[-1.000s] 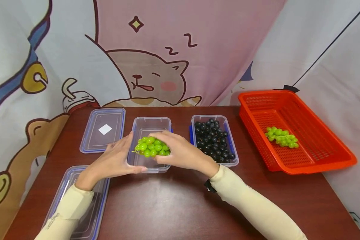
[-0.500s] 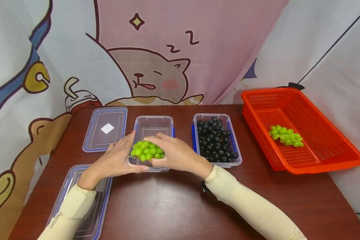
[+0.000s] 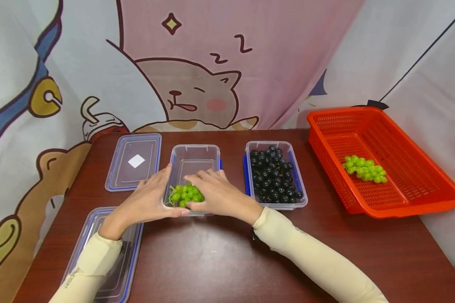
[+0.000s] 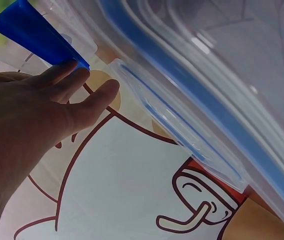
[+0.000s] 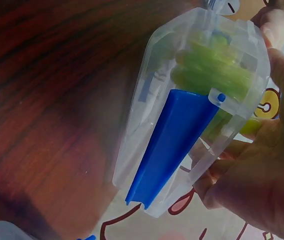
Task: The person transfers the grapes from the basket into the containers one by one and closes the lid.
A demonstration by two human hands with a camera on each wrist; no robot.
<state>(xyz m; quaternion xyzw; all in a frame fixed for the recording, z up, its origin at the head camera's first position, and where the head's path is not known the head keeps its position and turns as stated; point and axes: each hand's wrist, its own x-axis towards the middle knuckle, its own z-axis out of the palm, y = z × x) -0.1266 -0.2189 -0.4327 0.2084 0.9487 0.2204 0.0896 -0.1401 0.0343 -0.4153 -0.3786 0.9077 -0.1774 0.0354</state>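
In the head view, our right hand (image 3: pixel 220 194) grips the green grapes (image 3: pixel 185 193), which have sunk from rim height into the near end of the clear box (image 3: pixel 195 155); we judge this bunch nearly placed. Our left hand (image 3: pixel 142 201) rests at the box's left side. In the left wrist view, its fingers reach out uncurled by a blue latch (image 4: pixel 34 35). In the right wrist view, we see the grapes through the box wall.

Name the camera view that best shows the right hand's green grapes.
Head: the green grapes show directly, though the right hand partly covers them. Right wrist shows them mostly blurred through the container wall; left wrist, only a green corner smudge.
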